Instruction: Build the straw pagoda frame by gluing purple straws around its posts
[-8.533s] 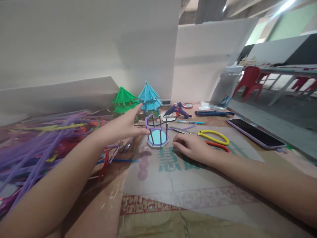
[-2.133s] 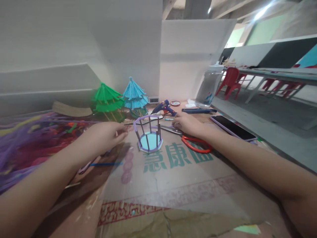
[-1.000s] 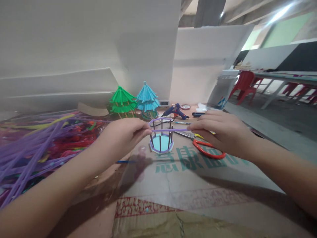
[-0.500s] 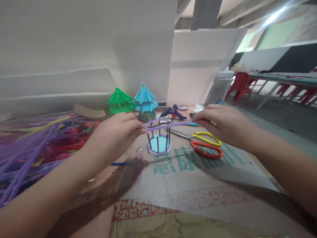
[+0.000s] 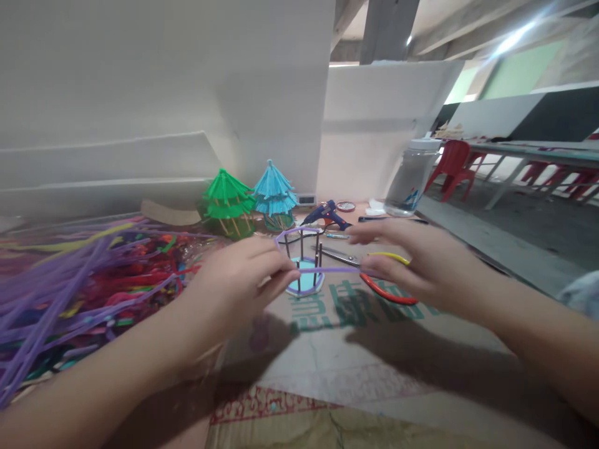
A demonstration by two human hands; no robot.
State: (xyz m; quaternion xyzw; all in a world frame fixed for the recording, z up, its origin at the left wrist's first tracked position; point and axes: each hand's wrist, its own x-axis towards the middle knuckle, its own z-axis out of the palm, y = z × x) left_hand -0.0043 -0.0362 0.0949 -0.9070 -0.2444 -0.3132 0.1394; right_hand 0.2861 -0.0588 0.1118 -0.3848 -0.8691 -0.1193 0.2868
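My left hand (image 5: 246, 280) pinches one end of a purple pipe cleaner (image 5: 330, 270) between thumb and fingertips. It stretches level across to my right hand (image 5: 407, 255), whose thumb is at the far end while the fingers are spread apart above it. Behind the pipe cleaner stands a small frame (image 5: 302, 236) with a light-blue base, dark upright posts and purple edging around top and bottom. Scissors (image 5: 386, 292) with red and yellow handles lie on the cardboard, partly covered by my right hand.
Purple and mixed-colour pipe cleaners (image 5: 93, 280) are heaped at left. Green (image 5: 224, 193) and blue (image 5: 271, 187) tiered-roof models stand at the back, beside a glue gun (image 5: 327, 214). A clear bottle (image 5: 412, 178) stands back right. Printed cardboard (image 5: 327, 355) covers the table.
Both hands have come down and nearer with the purple pipe cleaner, from the frame's top rim to in front of its base. My right fingers have spread from a pinch.
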